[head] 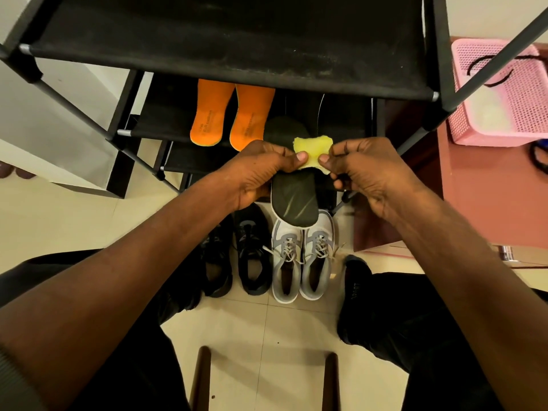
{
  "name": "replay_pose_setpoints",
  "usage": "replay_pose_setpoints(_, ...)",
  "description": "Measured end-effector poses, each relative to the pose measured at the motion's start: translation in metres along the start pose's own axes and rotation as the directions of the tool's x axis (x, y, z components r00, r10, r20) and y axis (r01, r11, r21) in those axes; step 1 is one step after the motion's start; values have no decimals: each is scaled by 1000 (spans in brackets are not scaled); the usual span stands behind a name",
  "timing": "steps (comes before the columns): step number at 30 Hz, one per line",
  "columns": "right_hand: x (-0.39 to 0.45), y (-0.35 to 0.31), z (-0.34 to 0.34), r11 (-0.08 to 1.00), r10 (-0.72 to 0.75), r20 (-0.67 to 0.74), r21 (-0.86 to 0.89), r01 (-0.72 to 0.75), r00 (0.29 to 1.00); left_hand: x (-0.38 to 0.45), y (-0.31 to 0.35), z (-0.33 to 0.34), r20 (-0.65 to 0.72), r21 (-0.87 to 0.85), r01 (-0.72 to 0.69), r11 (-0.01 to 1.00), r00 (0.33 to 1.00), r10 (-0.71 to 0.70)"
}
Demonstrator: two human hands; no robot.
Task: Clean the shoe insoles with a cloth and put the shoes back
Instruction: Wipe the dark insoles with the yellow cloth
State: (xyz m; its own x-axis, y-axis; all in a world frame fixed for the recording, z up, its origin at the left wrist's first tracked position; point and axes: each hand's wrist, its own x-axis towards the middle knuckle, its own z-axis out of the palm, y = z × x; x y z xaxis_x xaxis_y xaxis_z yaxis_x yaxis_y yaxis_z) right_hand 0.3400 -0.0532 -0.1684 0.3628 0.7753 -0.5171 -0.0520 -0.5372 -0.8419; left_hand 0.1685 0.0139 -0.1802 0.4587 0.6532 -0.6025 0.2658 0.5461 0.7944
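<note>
A black fabric shoe rack (225,40) fills the upper frame, two orange foam insoles (231,114) on its lower shelf. Below centre, grey laced sneakers (301,256) stand beside black sneakers (237,253). At centre, the left hand (258,173) and right hand (364,173) pinch a small yellow cloth (311,151) over a dark streaked insole (293,200).

Looks like a home, probably an entryway or bedroom corner. Black fabric-shelf shoe rack (231,48) against a plain wall, 2 pairs of sneakers (301,256) parked on a cream tiled floor (267,336), plus a pink plastic laundry basket (504,93) off to the side.
</note>
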Motion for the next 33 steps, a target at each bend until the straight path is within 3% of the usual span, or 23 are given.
replay_pose_setpoints(3, 0, 0, -1, 997, 62, 22, -41, -61, 998, 0, -1, 0, -45, 74, -18, 997, 999, 21)
replay_pose_setpoints(9, -1, 5, -3, 998, 64, -114, 30, -61, 991, 2, -3, 0, -69, 105, -18, 994, 997, 25)
replay_pose_setpoints(13, -5, 4, 4, 997, 73, -31, -30, -74, 997, 0, -4, 0, -55, 99, -25, 995, 998, 31)
replay_pose_setpoints(16, -3, 5, 2, 999, 14, -132, -42, -20, 991, -1, -3, 1, -70, 96, -9, 995, 997, 16)
replay_pose_setpoints(19, -1, 9, -3, 962, -157, -228, -255, 96, 961, 1, -2, -1, -89, 98, 7, 995, 996, 2)
replay_pose_setpoints(21, 0, 10, -5, 886, -353, -173, -377, 270, 919, 2, 0, -5, -78, 80, 28, 996, 997, -22)
replay_pose_setpoints(23, -2, 6, -9, 686, -535, 53, -556, 470, 843, 0, 4, -8, -32, 31, 62, 998, 998, -61)
replay_pose_setpoints(25, 0, 4, -12, 444, -572, 307, -663, 602, 760, -3, 9, -13, 48, -13, 96, 995, 994, -96)
replay_pose_setpoints(26, -1, 3, -11, 397, -570, 369, -659, 639, 735, -6, 11, -16, 93, -15, 106, 994, 990, -105)
replay_pose_setpoints(29, 0, 7, -5, 533, -622, 280, -532, 658, 731, -9, 11, -19, 154, 10, 102, 995, 983, -102)
replay_pose_setpoints(31, -2, 2, -3, 696, -583, 131, -430, 575, 802, -11, 10, -18, 123, 40, 73, 997, 989, -78)
replay_pose_setpoints(33, -1, -3, -5, 896, -410, 34, -169, 410, 911, -12, 9, -20, 101, 34, 53, 998, 993, -56)
